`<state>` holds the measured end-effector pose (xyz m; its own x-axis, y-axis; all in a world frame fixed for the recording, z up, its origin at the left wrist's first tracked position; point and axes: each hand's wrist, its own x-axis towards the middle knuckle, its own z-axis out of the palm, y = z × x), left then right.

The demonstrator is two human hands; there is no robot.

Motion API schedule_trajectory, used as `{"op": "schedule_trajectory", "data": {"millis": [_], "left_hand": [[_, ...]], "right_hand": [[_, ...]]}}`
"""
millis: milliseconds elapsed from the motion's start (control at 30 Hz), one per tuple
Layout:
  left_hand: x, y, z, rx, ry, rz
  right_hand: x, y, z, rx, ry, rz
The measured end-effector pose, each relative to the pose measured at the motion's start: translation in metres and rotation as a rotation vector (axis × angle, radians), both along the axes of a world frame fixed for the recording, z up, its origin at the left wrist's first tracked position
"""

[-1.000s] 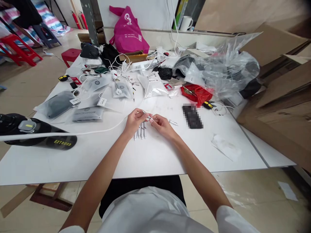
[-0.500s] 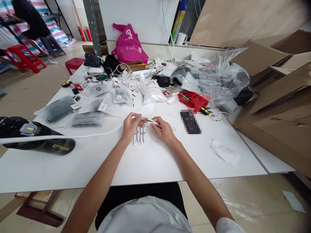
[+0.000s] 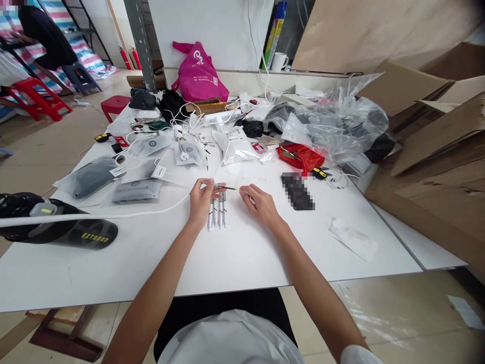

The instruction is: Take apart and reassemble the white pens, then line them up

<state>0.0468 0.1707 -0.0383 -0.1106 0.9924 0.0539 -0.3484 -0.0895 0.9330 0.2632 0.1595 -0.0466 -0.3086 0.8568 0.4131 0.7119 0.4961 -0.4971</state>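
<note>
My left hand (image 3: 202,199) is closed around a pen barrel (image 3: 216,186), held level above the table. From its right end a thin dark refill (image 3: 230,188) with a yellowish part sticks out. My right hand (image 3: 259,205) pinches at the far end of that refill, thumb and fingers together; a small pale bit shows at the fingertips, too small to name. Just below the hands several white-and-grey pens (image 3: 217,212) lie side by side on the white table (image 3: 242,253), their upper ends partly behind the left hand.
On the left lie a black bottle (image 3: 91,232), a white cable (image 3: 151,214) and pouches in frosted bags (image 3: 136,191). A blurred dark object (image 3: 298,192), a red bag (image 3: 301,157) and clear plastic (image 3: 341,121) are to the right, beside cardboard boxes (image 3: 435,167). A person (image 3: 49,38) sits far left.
The white pen part that stuck out of my right hand no longer shows. My right fingers have shifted slightly right, and more of the refill is bare between the hands.
</note>
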Motion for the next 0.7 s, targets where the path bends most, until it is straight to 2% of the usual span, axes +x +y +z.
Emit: {"op": "schedule_trajectory", "data": {"millis": [133, 333, 700], "left_hand": [[-0.004, 0.002, 0.0, -0.01, -0.055, 0.096], [-0.011, 0.006, 0.0, -0.027, -0.111, 0.138], [-0.011, 0.001, 0.005, -0.019, -0.083, 0.056]], "right_hand": [[0.004, 0.001, 0.003, -0.009, 0.082, -0.012], [0.007, 0.003, 0.003, 0.011, 0.13, -0.023], [0.003, 0.001, -0.001, 0.007, 0.11, 0.002]]}}
